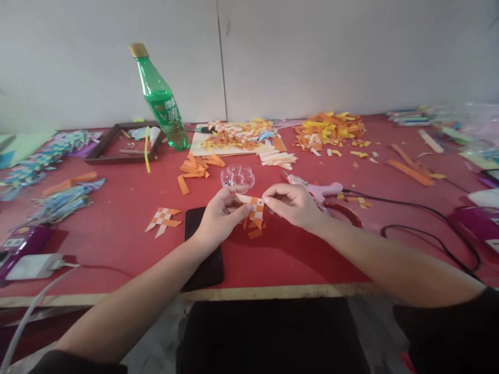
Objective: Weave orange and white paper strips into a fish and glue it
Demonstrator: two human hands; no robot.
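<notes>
Between my hands, above the red table, is a woven paper fish in orange and white checks with a small dark eye. My left hand grips its left side between thumb and fingers. At its right edge, by the eye, my right hand is closed in a pinch, thumb and fingertip touching the paper. A second checked paper fish lies flat to the left. Just behind my hands stands a clear flower-shaped tray with small bits in it. A black phone lies beneath my left forearm.
A pink glue gun with a black cord lies right of my right hand. Orange strips, pale strips and a yellow-orange paper heap lie farther back. A green bottle stands by a brown tray. A white charger sits at left.
</notes>
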